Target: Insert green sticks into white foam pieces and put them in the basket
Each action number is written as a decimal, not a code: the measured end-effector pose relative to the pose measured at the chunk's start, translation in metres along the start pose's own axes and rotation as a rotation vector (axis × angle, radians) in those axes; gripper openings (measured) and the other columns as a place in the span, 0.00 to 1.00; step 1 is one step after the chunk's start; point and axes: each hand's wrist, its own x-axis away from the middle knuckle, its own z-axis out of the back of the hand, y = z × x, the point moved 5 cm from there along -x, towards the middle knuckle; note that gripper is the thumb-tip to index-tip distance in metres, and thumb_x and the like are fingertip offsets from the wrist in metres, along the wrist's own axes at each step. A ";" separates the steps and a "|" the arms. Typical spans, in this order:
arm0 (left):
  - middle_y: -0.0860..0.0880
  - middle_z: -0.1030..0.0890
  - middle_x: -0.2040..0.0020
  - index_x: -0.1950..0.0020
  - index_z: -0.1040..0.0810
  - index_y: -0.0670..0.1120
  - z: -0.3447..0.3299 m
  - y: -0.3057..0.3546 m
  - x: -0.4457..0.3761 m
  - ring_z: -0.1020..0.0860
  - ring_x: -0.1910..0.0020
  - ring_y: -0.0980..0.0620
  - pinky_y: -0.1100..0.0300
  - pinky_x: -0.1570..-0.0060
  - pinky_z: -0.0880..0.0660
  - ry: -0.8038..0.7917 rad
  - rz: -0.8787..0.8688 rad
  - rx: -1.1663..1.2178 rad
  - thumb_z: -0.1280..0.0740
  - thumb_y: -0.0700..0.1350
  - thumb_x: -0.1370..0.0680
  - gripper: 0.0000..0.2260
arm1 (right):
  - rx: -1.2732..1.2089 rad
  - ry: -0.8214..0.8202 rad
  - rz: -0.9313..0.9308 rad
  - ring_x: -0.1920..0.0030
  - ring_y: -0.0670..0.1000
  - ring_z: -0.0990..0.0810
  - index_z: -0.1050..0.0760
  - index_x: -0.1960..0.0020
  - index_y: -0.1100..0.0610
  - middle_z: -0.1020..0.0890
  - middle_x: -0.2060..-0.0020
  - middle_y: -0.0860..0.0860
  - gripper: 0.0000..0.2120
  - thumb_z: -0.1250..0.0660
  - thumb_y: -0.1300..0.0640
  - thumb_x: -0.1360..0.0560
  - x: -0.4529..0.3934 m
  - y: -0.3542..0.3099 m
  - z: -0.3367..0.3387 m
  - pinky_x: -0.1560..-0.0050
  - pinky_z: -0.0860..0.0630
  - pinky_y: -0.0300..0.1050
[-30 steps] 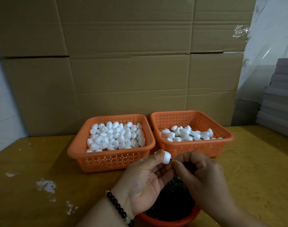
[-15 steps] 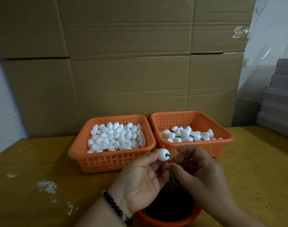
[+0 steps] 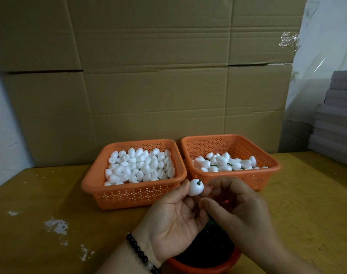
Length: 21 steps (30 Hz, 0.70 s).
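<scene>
Two orange perforated baskets stand side by side on a yellow-brown wooden table (image 3: 40, 194), before a wall of stacked cardboard boxes (image 3: 149, 76). The left basket (image 3: 133, 194) is heaped with plain white foam pieces (image 3: 141, 167), too many to count with certainty; the right basket (image 3: 265, 175) holds a shallower layer of foam pieces with green sticks (image 3: 220, 164) showing among them. One round orange bowl (image 3: 204, 267) of dark green sticks sits at the near edge, partly hidden beneath the hands. The left hand (image 3: 172, 220), palm up and wearing one black beaded bracelet (image 3: 141, 254), pinches a single foam piece (image 3: 195, 187) between thumb tip and fingertips; a short green stick (image 3: 199, 181) projects from its top. The right hand (image 3: 236, 204) lies close against the left, fingers loosely curled, fingertips just beside the foam piece; whether they touch it cannot be told. This foam piece is held above the table, just in front of the gap between the two baskets. One stack of grey sheets (image 3: 338, 115) stands at the far right.
</scene>
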 end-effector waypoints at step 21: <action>0.42 0.17 0.53 0.48 0.20 0.39 0.000 0.003 0.002 0.18 0.59 0.50 0.58 0.61 0.20 0.018 -0.066 -0.031 0.31 0.36 0.30 0.11 | -0.030 0.033 0.047 0.63 0.47 0.18 0.22 0.57 0.46 0.17 0.64 0.46 0.03 0.33 0.49 0.26 -0.001 -0.004 0.001 0.63 0.23 0.41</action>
